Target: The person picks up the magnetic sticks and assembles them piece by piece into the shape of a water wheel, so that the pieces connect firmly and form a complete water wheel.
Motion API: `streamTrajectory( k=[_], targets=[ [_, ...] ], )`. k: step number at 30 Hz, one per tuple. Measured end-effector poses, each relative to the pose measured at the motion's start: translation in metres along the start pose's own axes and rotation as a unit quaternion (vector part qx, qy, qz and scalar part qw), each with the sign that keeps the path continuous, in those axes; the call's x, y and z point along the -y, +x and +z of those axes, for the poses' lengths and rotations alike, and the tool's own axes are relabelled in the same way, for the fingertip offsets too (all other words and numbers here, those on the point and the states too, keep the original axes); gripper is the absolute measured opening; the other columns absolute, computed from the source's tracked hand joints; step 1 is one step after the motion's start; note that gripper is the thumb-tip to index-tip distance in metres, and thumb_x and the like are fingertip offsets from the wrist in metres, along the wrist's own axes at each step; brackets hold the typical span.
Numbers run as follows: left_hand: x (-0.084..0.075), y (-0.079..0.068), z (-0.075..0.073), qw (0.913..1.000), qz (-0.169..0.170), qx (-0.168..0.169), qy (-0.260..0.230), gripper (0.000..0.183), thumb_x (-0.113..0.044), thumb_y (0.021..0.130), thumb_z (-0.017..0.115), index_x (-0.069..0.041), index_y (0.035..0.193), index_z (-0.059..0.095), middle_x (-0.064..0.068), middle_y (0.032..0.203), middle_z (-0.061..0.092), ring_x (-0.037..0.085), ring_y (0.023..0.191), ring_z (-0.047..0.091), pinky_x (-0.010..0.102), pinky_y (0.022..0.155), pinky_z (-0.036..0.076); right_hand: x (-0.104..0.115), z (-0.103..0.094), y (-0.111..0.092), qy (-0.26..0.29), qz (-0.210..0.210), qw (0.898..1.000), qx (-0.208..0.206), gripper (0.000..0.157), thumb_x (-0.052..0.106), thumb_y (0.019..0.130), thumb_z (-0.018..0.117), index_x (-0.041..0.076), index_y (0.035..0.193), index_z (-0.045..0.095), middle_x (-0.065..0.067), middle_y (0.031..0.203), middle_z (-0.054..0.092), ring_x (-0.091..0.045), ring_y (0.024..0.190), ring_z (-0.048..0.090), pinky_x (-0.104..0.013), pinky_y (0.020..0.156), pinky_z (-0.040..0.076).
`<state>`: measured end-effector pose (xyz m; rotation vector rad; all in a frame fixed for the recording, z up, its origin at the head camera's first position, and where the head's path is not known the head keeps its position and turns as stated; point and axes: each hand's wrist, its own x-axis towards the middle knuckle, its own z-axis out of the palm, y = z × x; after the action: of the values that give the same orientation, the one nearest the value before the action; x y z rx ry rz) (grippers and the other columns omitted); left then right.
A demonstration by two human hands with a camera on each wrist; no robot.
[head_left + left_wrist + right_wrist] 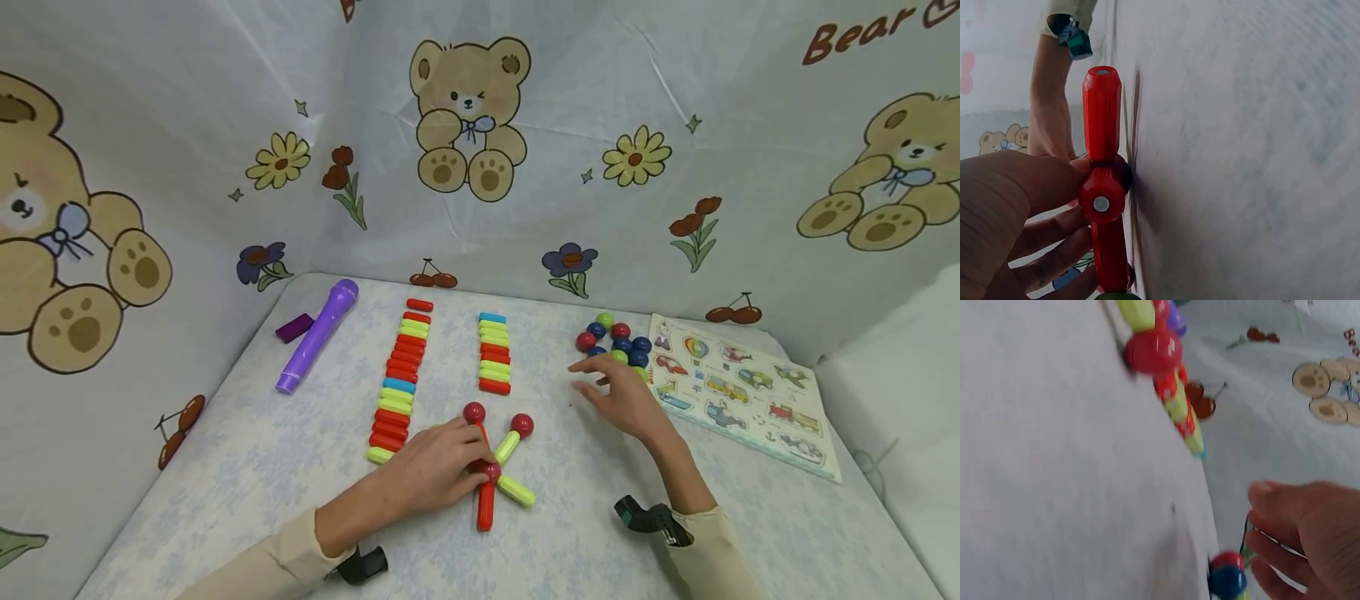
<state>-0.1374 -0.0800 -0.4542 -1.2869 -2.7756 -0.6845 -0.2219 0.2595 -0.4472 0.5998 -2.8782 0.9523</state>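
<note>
My left hand (pixel 435 468) grips a joined figure of magnetic rods and balls, its thumb and fingers about the red centre ball (pixel 492 472). From that ball run a red rod (pixel 485 510) toward me and a yellow-green rod (pixel 517 491) to the right. Two more red balls top the far arms, one of them the right-hand ball (pixel 522 425). Close up in the left wrist view, a red rod (pixel 1102 115) shows a silver end. My right hand (pixel 626 398), fingers loosely bent and holding nothing, hovers before a cluster of red, blue and green balls (pixel 621 331).
A long column of coloured rods (pixel 397 383) lies left of centre, and a shorter column (pixel 495 350) stands beside it. Farther left are a purple microphone-shaped toy (pixel 318 335) and a dark purple block (pixel 294 327). A picture board (pixel 738 392) lies at the right.
</note>
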Motion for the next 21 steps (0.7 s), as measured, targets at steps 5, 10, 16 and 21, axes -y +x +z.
streamTrajectory(
  k=[5,10,16,21],
  targets=[
    [-0.001,-0.001,0.001,0.9999,-0.010,-0.008,0.004,0.016,-0.026,0.096,0.084,-0.021,0.111,0.082,-0.009,0.104,0.068,0.007,0.095,0.055,0.016,0.076,0.051,-0.024,-0.013,-0.004,-0.071,0.096,0.989,-0.085,0.027,0.008,0.103,0.071,0.001,0.129,0.074,-0.027,0.136,0.063,-0.047,0.123,0.060,-0.065,0.102,0.051],
    [-0.002,-0.001,0.001,0.9995,-0.029,-0.013,0.003,0.015,-0.029,0.096,0.085,-0.025,0.109,0.081,-0.010,0.102,0.066,0.005,0.090,0.053,0.015,0.072,0.048,-0.038,-0.015,-0.010,-0.110,0.158,0.977,-0.087,0.031,0.011,0.103,0.070,-0.001,0.132,0.072,-0.033,0.142,0.057,-0.053,0.138,0.049,-0.071,0.114,0.040],
    [-0.003,-0.001,0.002,0.9989,-0.046,-0.007,0.001,0.017,-0.031,0.095,0.085,-0.026,0.111,0.080,-0.010,0.099,0.062,0.006,0.089,0.051,0.016,0.066,0.046,-0.046,-0.014,-0.012,-0.109,0.168,0.978,-0.055,0.032,0.009,0.101,0.073,-0.001,0.132,0.072,-0.032,0.136,0.061,-0.049,0.123,0.058,-0.067,0.103,0.049],
    [-0.005,-0.001,0.002,0.9982,-0.059,-0.003,0.005,0.018,-0.035,0.097,0.083,-0.028,0.113,0.079,-0.010,0.096,0.058,0.006,0.085,0.048,0.017,0.060,0.043,-0.042,-0.016,-0.011,-0.096,0.151,0.983,-0.035,0.033,0.008,0.098,0.078,-0.004,0.129,0.073,-0.031,0.133,0.064,-0.045,0.118,0.059,-0.063,0.098,0.051]
  ],
)
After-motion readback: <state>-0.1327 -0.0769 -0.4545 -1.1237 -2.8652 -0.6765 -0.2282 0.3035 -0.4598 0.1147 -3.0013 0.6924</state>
